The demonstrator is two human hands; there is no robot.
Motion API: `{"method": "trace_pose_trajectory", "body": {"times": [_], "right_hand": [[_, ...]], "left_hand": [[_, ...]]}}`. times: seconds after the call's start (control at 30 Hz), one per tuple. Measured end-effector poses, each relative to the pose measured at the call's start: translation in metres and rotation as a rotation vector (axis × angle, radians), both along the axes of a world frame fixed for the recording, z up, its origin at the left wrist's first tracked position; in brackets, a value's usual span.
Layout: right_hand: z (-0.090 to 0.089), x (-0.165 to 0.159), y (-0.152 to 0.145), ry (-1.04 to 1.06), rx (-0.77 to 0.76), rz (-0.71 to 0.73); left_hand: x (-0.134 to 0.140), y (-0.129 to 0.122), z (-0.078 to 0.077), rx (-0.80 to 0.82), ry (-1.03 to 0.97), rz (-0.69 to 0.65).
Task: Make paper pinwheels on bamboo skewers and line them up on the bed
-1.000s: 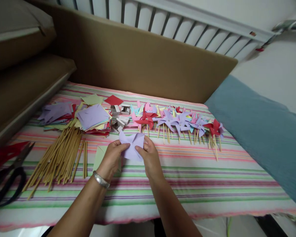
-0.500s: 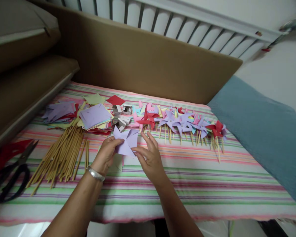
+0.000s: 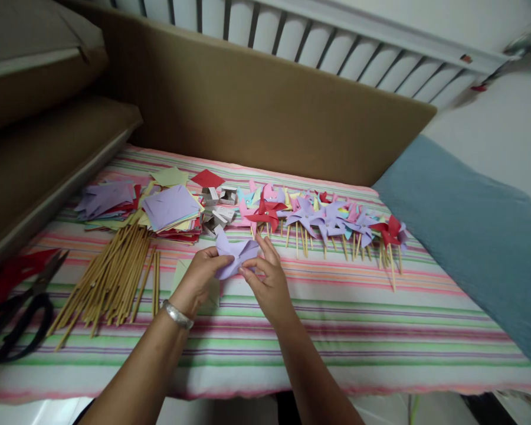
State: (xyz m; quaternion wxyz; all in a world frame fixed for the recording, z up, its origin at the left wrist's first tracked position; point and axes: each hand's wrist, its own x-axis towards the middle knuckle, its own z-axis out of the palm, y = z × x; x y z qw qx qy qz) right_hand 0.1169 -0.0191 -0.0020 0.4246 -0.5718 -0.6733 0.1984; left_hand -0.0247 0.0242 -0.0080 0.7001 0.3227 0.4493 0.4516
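Observation:
A purple paper pinwheel (image 3: pixel 244 251), partly folded and without a stick, is held up between both hands above the striped cloth. My left hand (image 3: pixel 202 270), with a silver bangle at the wrist, pinches it with the thumb near its centre. The thumb and fingertips of my right hand (image 3: pixel 268 276) are closed on its right lower corner. Beneath my hands a pale green paper square (image 3: pixel 182 273) lies partly covered. Left of them are a stack of cut paper squares (image 3: pixel 170 208) and a heap of thin wooden sticks (image 3: pixel 108 280).
Finished pinwheels (image 3: pixel 330 223) on sticks lie in a row at the right back. Small open boxes (image 3: pixel 221 217) sit beside the paper stack. Black-handled scissors (image 3: pixel 30 313) rest at the far left. A brown board (image 3: pixel 265 112) stands along the back.
Both hands have drawn closer together. The purple paper has shifted slightly right, and its right lower corner is now bent up toward the centre. More of the pale green square shows.

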Motion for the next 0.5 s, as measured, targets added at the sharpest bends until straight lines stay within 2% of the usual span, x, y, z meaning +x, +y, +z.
{"method": "trace_pose_trajectory", "body": {"times": [0.2, 0.5], "right_hand": [[-0.0031, -0.0002, 0.0036, 0.036, -0.06, -0.099], [-0.002, 0.0022, 0.0026, 0.089, -0.13, -0.12]], "left_hand": [[0.0041, -0.0024, -0.0003, 0.053, -0.001, -0.05], [0.0044, -0.0049, 0.0038, 0.016, 0.038, -0.106]]}}
